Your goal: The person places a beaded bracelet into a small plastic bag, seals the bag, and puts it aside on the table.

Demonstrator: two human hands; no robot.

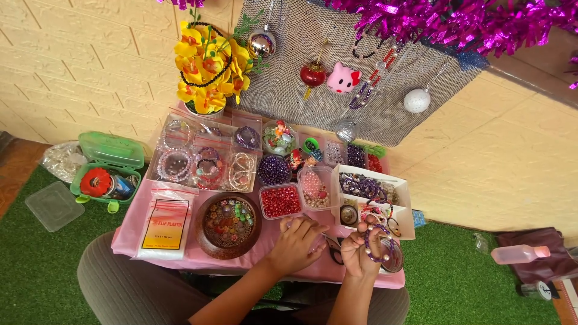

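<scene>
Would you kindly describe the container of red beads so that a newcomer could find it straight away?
Start at the pink cloth spread on the green turf. Near its front edge stands a round wooden bowl of mixed beads; just right of that bowl, ahead of the left hand, sits the container of red beads. It alone is a clear square tub filled with plain red beads.

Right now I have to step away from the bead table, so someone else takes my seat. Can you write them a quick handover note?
Right hand holds up a purple bead bracelet, fingers closed on it.
Left hand rests palm-down on the pink cloth, just below the tub of red beads; nothing visibly gripped.
Wooden bowl of mixed beads sits left of the hands, white tray of bracelets right.
Done: beads strung.
Left: whether it is knotted cannot be seen.
</scene>
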